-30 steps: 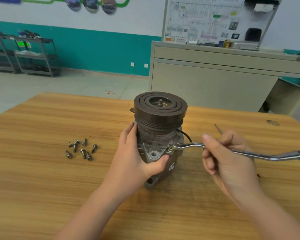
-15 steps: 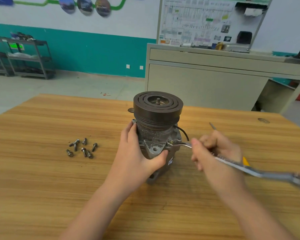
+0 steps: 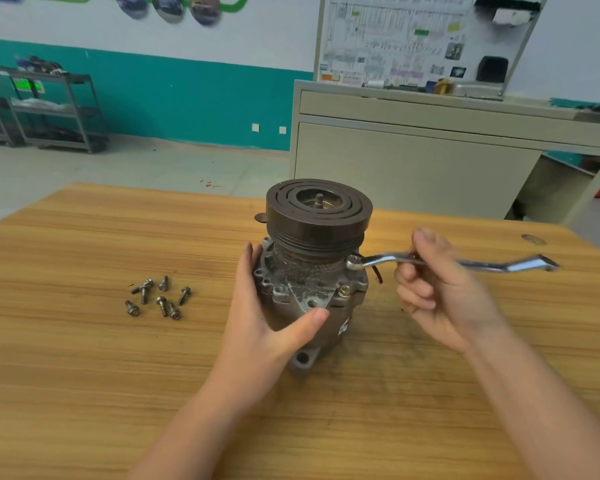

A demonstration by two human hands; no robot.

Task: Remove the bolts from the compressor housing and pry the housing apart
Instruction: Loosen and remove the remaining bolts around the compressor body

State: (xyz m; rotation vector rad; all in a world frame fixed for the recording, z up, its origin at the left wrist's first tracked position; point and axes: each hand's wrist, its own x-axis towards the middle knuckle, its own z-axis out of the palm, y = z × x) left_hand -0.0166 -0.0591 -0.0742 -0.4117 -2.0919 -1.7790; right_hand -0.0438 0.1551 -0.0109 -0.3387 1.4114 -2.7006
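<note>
A wide wooden tabletop [image 3: 84,358] fills the lower part of the view, its grain running left to right. Beyond its far edge stands a beige cabinet [image 3: 413,168] with a chart board [image 3: 395,39] on top, and a grey metal shelf rack [image 3: 42,109] sits against the teal wall at far left.

The compressor housing [image 3: 309,289] stands upright near the middle of the tabletop, its dark grooved pulley [image 3: 319,211] facing up with a short shaft stub at the centre. The grey cast body below is grimy, with a mounting ear resting on the wood at its near foot.

The left hand [image 3: 267,323] wraps the near left side of the housing, fingers laid up along the flange and the thumb pressed across the front, so it grips the body. The right hand [image 3: 437,289] is closed round the shank of a shiny offset ring wrench [image 3: 378,261], thumb on top and fingers curled beneath. The wrench's ring end sits at the right shoulder of the housing just under the pulley; its other end juts out to the right past the hand.

One brass-coloured bolt [image 3: 343,290] remains in the flange at front right. Seven loose bolts [image 3: 160,299] lie in a small scatter on the tabletop, well left of the housing.
</note>
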